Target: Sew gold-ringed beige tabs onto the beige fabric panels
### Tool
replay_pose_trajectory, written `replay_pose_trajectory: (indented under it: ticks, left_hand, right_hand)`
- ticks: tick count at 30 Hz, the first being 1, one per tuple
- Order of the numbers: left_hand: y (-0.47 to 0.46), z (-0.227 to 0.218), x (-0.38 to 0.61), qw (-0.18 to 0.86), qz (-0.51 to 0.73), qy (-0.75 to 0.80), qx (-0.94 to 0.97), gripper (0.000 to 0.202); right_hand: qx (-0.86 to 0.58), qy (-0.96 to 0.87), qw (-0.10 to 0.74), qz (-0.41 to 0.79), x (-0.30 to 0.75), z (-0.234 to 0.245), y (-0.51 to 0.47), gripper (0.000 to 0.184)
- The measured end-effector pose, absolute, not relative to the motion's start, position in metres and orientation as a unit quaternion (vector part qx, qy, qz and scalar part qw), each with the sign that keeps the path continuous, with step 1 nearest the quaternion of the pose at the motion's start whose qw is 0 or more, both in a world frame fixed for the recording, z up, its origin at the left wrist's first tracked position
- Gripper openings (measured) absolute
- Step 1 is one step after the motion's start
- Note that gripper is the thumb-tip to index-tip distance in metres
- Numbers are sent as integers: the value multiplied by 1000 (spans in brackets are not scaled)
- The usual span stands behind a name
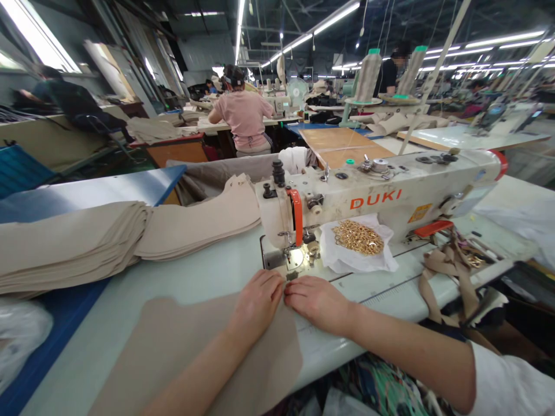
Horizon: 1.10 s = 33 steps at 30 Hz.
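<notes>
both hands (257,299) close together at beige fabric (173,341)

Workshop hall under ceiling strip lights (336,19)
Bright window (41,33), upper left; grey wall (203,52) beyond; blue-edged table (108,186), middle left.

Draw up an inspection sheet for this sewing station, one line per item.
Surface: pale green tabletop, with ruler markings along its front right portion.
Work pieces: beige fabric panel in front of the DUKI sewing machine; stacked beige panels at left.
Clutter: gold-coloured metal pieces heaped on a white wrapper; tan strips at right.
Hands: left hand and right hand meet at the panel's far edge, fingers bent; exact grip hidden.
Cables: thin cords hang overhead; none seen crossing the panel.
Surroundings: a person in a pink shirt seated ahead; thread cones behind the machine.
</notes>
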<state>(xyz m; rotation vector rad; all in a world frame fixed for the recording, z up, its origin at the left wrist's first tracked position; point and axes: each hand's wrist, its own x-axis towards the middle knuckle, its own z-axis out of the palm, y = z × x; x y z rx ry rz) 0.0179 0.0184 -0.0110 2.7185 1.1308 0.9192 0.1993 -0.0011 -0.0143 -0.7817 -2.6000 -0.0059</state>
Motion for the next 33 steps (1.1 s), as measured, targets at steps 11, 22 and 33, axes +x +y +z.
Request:
replay_pose_trajectory:
  ticks: [11,22,33]
  left_hand:
    - [19,-14,18,22,292,367,883,20]
    - [19,-12,21,-2,301,357,884,21]
    - [16,-9,20,20,295,366,882,21]
  right_hand:
    - [-280,-933,226,4,199,-17,-2,16]
    - [-280,-930,239,-18,199,-16,-2,13]
    - [-321,-922,211,-46,198,-12,-2,10]
